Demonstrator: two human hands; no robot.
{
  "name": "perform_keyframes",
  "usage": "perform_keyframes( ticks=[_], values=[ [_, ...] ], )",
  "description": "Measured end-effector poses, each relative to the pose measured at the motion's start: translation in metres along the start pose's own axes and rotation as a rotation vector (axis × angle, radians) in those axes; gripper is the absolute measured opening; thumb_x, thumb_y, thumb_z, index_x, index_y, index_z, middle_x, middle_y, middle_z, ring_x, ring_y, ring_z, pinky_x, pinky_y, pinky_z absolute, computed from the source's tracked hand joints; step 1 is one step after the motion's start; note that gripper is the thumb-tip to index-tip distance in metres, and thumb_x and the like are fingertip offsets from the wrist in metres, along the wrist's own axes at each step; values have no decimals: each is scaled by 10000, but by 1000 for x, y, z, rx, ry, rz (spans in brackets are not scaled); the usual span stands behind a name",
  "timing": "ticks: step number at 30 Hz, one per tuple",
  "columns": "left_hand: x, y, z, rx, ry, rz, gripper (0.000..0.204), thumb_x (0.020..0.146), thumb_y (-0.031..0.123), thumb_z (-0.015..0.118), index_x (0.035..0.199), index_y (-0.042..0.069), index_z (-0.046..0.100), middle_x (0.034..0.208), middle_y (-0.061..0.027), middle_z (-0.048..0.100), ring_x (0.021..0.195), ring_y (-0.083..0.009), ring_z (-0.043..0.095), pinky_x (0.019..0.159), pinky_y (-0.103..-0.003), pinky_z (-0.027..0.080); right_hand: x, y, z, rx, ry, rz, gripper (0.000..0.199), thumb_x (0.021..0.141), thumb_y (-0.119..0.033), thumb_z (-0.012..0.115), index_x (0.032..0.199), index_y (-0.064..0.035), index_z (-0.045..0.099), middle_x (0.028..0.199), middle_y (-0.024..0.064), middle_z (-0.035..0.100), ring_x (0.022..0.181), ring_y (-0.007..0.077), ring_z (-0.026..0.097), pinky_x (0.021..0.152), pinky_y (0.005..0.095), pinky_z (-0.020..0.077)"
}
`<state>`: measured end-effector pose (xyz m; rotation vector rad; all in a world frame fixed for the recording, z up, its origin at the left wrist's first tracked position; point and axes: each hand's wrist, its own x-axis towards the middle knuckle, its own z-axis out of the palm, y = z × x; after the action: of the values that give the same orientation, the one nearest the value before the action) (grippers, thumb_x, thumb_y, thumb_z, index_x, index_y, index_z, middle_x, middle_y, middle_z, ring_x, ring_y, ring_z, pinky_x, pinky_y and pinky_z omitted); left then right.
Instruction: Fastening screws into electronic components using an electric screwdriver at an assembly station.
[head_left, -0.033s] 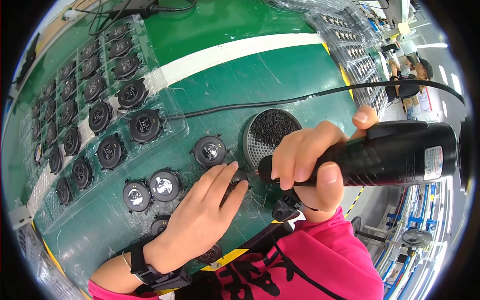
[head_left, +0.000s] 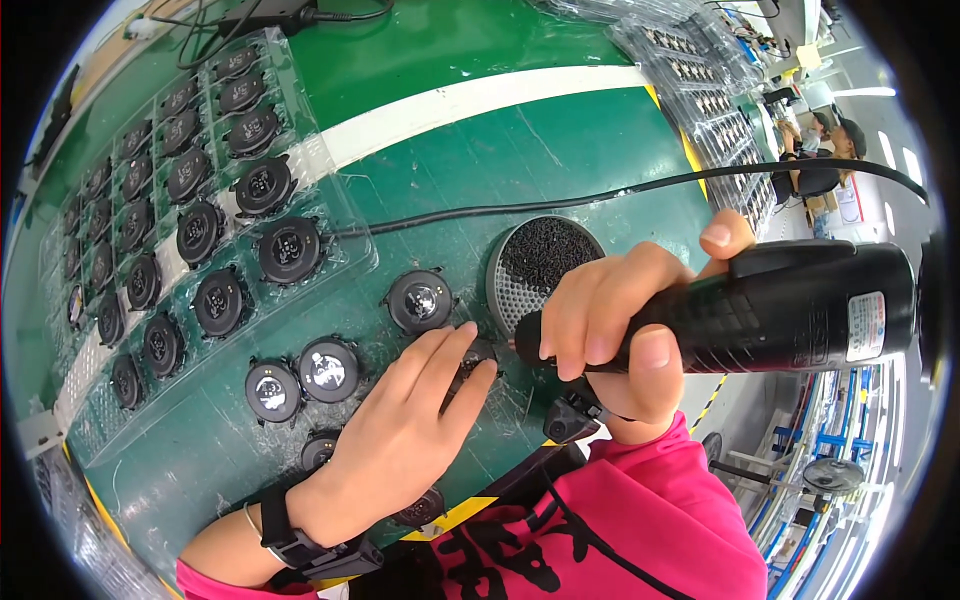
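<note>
My right hand (head_left: 622, 310) grips a black electric screwdriver (head_left: 790, 305), held almost level, with its nose pointing left. The fingers of my left hand (head_left: 390, 440) hold a round black watch casing (head_left: 474, 366) against the green table; they partly cover it. The screwdriver's nose is just right of this casing; whether its tip touches cannot be made out. Behind my hands stands a round perforated dish (head_left: 507, 293) with a heap of tiny black screws (head_left: 550, 250). Similar casings lie beside my left hand, among them one behind it (head_left: 420, 301) and two at its left (head_left: 328, 370).
A clear plastic tray (head_left: 352, 252) with rows of round black casings covers the left of the table. A black cable (head_left: 560, 203) crosses behind the dish. More clear trays (head_left: 705, 103) of small parts line the far right edge. People (head_left: 835, 145) sit beyond.
</note>
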<state>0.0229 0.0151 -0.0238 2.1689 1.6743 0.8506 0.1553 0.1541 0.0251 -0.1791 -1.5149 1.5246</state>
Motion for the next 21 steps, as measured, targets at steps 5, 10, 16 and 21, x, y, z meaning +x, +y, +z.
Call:
perform_keyframes(
  ticks=[5, 10, 16, 21],
  values=[
    [-1, 2, 3, -86, 22, -35, 495, 704, -65, 633, 1197, -22, 602, 1324, -226, 494, 1181, -410, 515, 975, -469, 485, -3, 1, 1, -54, -28, 28, 594, 937, -279, 683, 1337, -167, 257, 667, 27, 518, 458, 161, 533, 484, 324, 499],
    [-3, 2, 5, -81, 31, -34, 488, 705, -61, 635, 1191, -27, 602, 1321, -226, 496, 1175, -407, 519, 972, -466, 490, -5, 3, 2, -44, -44, 5, 571, 935, -274, 687, 1306, -166, 266, 656, 25, 522, 453, 165, 534, 476, 328, 499],
    [0, 0, 3, 46, 11, 9, 415, 765, 95, 604, 1156, -46, 614, 1316, -243, 509, 1214, -358, 509, 987, -396, 499, -2, 4, 0, -66, -181, 17, 523, 915, -225, 711, 1221, -179, 290, 641, 38, 544, 447, 174, 532, 467, 338, 499],
    [-2, 1, 3, 61, 22, -1, 411, 764, 95, 603, 1151, -45, 616, 1305, -241, 519, 1207, -349, 512, 987, -385, 501, 5, 1, -5, -238, -420, -29, 513, 899, -189, 726, 1182, -188, 298, 645, 47, 556, 442, 177, 523, 464, 336, 491]
  ],
)
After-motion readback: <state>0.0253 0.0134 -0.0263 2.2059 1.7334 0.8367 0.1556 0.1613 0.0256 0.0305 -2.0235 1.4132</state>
